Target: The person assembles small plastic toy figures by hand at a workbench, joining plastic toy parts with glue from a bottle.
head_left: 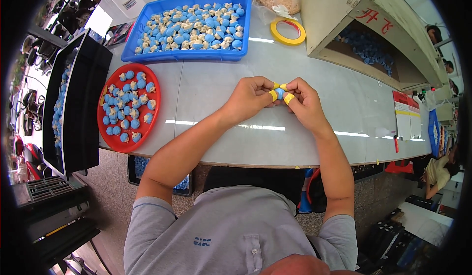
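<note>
Smooth pale-grey table [206,95]: is reflecting strips of light [265,127].
Long black plastic bin [81,122]: is standing beside the table's left end, holding blue pieces [60,108].
Round red plastic tray [117,143]: is carrying loose blue-and-cream figures [134,113].
Rectangular blue plastic tray [191,55]: is carrying many more.
Left hand [249,98]: is pinching a small blue piece [280,93] over the table, wearing yellow finger wraps [273,96].
Right hand [308,104]: is gripping the same piece opposite, also yellow-wrapped.
Scuffed beige cabinet [328,14]: is holding more blue pieces [368,51].
</note>
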`<state>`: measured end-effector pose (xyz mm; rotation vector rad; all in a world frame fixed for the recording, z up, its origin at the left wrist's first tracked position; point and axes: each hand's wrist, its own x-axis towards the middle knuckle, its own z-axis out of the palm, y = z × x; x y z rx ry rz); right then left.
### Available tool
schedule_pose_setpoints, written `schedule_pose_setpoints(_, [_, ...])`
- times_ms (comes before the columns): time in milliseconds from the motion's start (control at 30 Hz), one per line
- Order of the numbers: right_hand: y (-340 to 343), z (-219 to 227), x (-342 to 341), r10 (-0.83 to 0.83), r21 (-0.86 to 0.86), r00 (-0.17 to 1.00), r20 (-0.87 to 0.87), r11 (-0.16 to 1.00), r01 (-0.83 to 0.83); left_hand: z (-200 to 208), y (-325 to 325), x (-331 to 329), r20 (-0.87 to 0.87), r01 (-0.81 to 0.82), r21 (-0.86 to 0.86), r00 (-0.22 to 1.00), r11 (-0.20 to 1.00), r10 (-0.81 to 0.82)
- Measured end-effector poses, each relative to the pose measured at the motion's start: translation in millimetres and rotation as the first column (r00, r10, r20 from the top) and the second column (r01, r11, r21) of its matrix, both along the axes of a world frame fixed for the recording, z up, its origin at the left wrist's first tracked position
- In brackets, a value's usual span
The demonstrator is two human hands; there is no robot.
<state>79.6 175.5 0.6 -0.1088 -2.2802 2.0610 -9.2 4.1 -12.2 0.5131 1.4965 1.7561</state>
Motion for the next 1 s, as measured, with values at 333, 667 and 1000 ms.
schedule_pose_setpoints(333, [0.7, -6.8, 1.1, 0.019, 0.043, 0.999, -0.027, 0.999, -0.017, 1.5, 0.1, 0.9, -0.006, -0.009, -0.020, 1.000, 1.000, 0.009])
schedule_pose_setpoints(667, [0.3, -2.2, 0.3, -0.016, -0.004, 0.999, 0.028, 1.000, 0.016, 1.8, 1.3, -1.5, 0.029, -0.032, -0.019, 0.999, 0.999, 0.033])
schedule_pose_setpoints(1000, [-0.8, 0.7, 0.1, 0.008, 0.026, 1.000, 0.015, 1.000, -0.008, 4.4, -0.5, -3.3, 0.068, -0.007, -0.030, 0.998, 1.000, 0.009])
